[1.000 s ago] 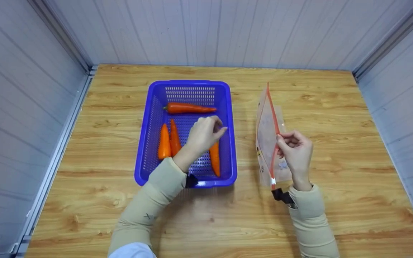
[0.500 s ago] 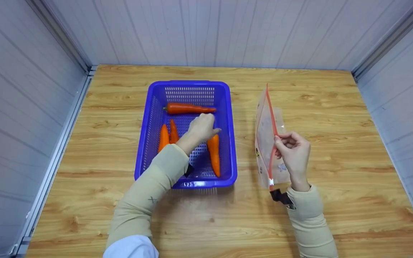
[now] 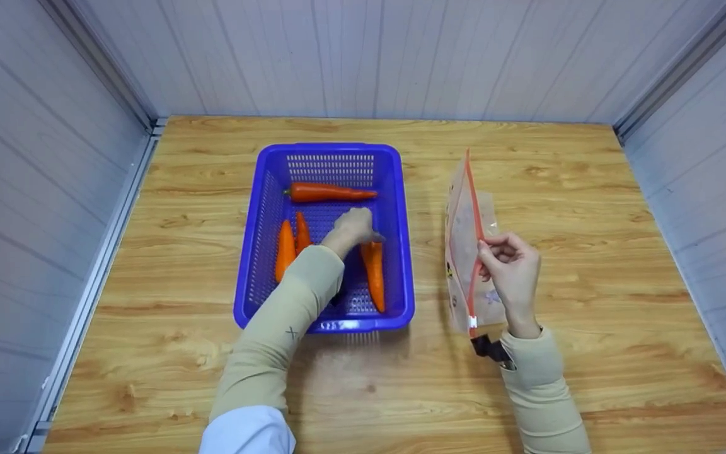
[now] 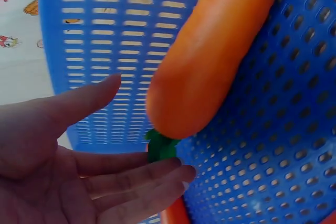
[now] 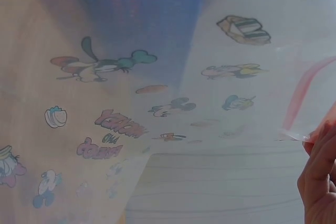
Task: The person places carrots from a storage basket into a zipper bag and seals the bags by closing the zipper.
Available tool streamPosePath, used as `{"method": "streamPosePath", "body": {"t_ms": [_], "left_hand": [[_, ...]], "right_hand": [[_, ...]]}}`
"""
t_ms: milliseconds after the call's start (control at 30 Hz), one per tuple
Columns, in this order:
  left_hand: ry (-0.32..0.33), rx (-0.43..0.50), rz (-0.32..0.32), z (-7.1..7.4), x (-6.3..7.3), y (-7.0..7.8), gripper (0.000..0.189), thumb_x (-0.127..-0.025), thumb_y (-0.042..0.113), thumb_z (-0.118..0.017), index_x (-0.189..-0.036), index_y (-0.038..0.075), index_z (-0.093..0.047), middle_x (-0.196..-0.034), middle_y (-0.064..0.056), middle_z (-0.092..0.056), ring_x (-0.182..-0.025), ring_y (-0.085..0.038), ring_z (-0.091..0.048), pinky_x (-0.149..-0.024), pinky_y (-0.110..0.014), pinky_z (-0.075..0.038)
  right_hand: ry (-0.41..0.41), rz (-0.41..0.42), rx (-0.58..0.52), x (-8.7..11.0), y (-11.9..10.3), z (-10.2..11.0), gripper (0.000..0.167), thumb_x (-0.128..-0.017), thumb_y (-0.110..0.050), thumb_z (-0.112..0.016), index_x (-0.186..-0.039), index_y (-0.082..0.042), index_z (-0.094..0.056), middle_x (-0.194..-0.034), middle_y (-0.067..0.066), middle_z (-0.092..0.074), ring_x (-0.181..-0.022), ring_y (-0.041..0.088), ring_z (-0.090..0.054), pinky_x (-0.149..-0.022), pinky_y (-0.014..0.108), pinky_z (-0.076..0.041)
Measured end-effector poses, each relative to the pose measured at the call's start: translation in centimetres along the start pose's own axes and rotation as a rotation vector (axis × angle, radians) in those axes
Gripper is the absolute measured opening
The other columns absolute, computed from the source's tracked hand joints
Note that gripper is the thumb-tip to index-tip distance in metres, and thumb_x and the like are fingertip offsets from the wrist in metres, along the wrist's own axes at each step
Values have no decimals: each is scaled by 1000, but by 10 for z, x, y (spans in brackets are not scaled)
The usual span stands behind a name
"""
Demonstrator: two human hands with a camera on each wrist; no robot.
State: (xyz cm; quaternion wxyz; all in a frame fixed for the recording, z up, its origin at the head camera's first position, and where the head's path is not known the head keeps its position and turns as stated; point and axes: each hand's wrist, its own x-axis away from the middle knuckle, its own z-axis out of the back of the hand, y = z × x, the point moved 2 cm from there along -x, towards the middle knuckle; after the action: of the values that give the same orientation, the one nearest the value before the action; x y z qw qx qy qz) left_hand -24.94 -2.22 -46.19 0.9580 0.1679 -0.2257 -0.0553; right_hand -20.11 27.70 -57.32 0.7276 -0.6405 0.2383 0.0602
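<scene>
Left hand [image 3: 355, 225], thumb spread from fingers, empty, at a carrot [image 3: 373, 277] in the basket [image 3: 363, 325]; right hand [image 3: 512, 268] pinches the bag [image 3: 462, 243].

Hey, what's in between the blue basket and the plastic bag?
Only bare wooden tabletop lies between the blue basket and the plastic bag; the head view shows it.

The tabletop [image 3: 167, 302] shows smooth wood grain, faintly shiny towards its near edge; the strip [image 3: 107, 252] along its left edge looks like dull metal. Left of the tabletop's middle, the basket [image 3: 357, 325] is blue plastic – glossy at the rim, pierced all over. The carrots [image 3: 328, 192] look smooth and waxy. Right of the middle, the bag [image 3: 460, 239] is thin, frosted plastic with a smooth red zip [image 3: 474, 202]. The beige sleeves [image 3: 300, 296] are matt cloth.
</scene>
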Motion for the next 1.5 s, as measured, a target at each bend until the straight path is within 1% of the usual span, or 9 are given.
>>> {"method": "streamPosePath", "body": {"t_ms": [433, 667, 733, 833, 967, 1100, 1333, 1400, 1500], "left_hand": [[-40, 68, 22, -21, -17, -11, 41, -69, 37, -73, -88, 3, -60, -98, -14, -59, -92, -26, -55, -81, -39, -44], [-18, 202, 11, -47, -53, -31, 59, -56, 48, -79, -86, 0, -60, -88, -15, -59, -70, -25, -59, -60, -35, -50], [-43, 237, 28, -38, -39, -23, 51, -62, 40, -78, -89, 1, -59, -88, -14, -59, -64, -24, -60, -53, -34, -51], [-14, 269, 12, -37, -38, -23, 48, -62, 38, -78, -83, 0, -58, -81, -15, -58, -54, -24, -59, -42, -31, -48], [35, 235, 38, -35, -36, -25, 46, -65, 35, -77, -88, -2, -61, -88, -16, -60, -71, -26, -60, -60, -31, -51], [99, 193, 45, -19, -17, -18, 44, -71, 31, -72, -97, -3, -61, -99, -18, -60, -88, -29, -58, -77, -35, -48], [218, 251, 20, -5, 0, -15, 37, -74, 26, -69, -94, -3, -58, -92, -17, -58, -82, -27, -55, -73, -37, -46], [229, 288, 31, -2, 2, -15, 35, -74, 26, -69, -92, -2, -57, -87, -14, -56, -75, -25, -52, -69, -36, -45], [241, 330, 42, 5, 6, -13, 34, -74, 26, -69, -91, 0, -56, -84, -11, -54, -70, -22, -48, -64, -34, -44]], "right_hand": [[2, -32, -18, 3, -7, -4, 14, -75, -11, -71, -85, -4, -64, -58, 19, -57, -34, 28, -48, -27, 34, -37], [-5, -34, -16, 3, -10, -6, 13, -75, -11, -70, -86, -4, -65, -57, 19, -57, -34, 28, -49, -27, 34, -38], [-4, -34, -13, 3, -11, -6, 13, -75, -11, -70, -86, -5, -65, -57, 19, -57, -34, 27, -48, -27, 34, -38], [-2, -28, 2, 3, -13, -7, 13, -75, -12, -70, -85, -6, -65, -57, 18, -57, -34, 27, -48, -27, 33, -38], [-5, -25, 10, 3, -15, -9, 13, -75, -12, -70, -85, -6, -65, -58, 18, -58, -34, 26, -48, -27, 33, -38], [-1, -36, 7, 5, -19, -11, 12, -75, -11, -70, -84, -4, -65, -58, 18, -57, -33, 27, -48, -27, 33, -37], [-7, -37, -15, 6, -22, -12, 13, -76, -10, -70, -85, -2, -65, -57, 17, -58, -33, 24, -48, -27, 31, -38], [-17, -35, -41, 7, -28, -13, 13, -76, -8, -69, -85, 0, -64, -57, 16, -58, -33, 21, -49, -27, 29, -38], [-35, -79, -139, 8, -72, -23, 8, -76, 1, -66, -82, 4, -63, -56, 15, -58, -34, 19, -50, -28, 26, -39]]}}
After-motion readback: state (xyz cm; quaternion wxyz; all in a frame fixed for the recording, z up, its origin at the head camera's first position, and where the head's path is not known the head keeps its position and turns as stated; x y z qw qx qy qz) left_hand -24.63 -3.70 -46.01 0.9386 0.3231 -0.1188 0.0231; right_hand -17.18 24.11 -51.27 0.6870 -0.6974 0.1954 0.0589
